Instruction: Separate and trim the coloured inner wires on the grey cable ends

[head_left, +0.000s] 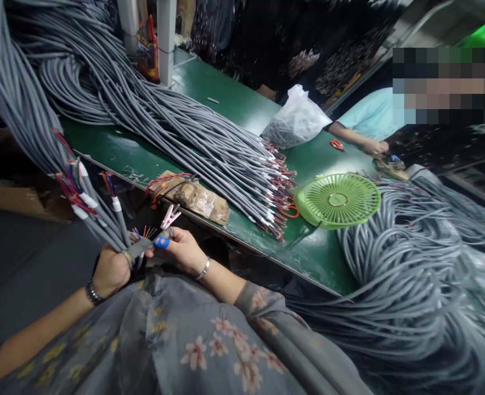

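Low in front of me, my left hand (111, 270) is closed around a few grey cables (122, 226). Stripped, multicoloured wire ends (110, 184) with white bands stick up beyond it. A grey strip (141, 248) lies across the cables between my hands; whether it is tape or sheathing I cannot tell. My right hand (188, 253), with a blue covering on its thumb, pinches the strip's right end. Just above that thumb is a pink clothespin (170, 217). Fine coloured wires (144, 235) fan out behind the strip. My fingertips are partly hidden.
A thick bundle of grey cables (176, 129) lies across the green table (226, 93). On its edge sits a taped brown block (203, 202). A green fan (337, 200), a plastic bag (295, 118) and coiled cables (407, 263) are rightward. Another person's hand (374, 147) works beyond.
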Tool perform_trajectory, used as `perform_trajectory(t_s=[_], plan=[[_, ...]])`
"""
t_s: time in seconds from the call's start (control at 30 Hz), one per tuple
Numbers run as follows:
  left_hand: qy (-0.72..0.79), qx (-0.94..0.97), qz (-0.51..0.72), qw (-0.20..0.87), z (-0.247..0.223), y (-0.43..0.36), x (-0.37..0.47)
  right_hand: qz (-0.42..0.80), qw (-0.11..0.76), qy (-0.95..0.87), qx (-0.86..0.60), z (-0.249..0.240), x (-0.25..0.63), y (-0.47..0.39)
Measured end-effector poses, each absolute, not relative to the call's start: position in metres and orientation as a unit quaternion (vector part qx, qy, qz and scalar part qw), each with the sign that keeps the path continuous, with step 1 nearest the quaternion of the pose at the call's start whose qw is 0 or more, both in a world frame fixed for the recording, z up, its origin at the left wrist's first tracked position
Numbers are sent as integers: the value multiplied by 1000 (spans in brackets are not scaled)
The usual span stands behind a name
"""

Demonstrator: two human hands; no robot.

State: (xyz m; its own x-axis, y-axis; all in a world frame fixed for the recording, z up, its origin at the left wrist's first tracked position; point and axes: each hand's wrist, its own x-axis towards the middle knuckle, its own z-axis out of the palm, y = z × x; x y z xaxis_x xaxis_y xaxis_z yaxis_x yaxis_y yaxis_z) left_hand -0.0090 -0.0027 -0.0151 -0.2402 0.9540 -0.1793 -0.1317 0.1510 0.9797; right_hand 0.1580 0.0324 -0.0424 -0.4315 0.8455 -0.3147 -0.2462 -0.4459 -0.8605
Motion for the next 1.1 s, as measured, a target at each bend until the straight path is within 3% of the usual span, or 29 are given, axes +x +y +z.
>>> perform_trajectory(t_s=[0.53,0.8,0.97,1.1], plan=[[532,332,535,566,1,-1,-3,773,382,-330,-384,-56,166,65],[547,346,494,581,2,6,4,646,468,-431,-422,-67,154,67],[548,363,483,578,1,7,3,766,444,-276,-375,-62,147,72],[546,387,470,576,-3,8,3,789,452,-211,-358,-57,145,73]])
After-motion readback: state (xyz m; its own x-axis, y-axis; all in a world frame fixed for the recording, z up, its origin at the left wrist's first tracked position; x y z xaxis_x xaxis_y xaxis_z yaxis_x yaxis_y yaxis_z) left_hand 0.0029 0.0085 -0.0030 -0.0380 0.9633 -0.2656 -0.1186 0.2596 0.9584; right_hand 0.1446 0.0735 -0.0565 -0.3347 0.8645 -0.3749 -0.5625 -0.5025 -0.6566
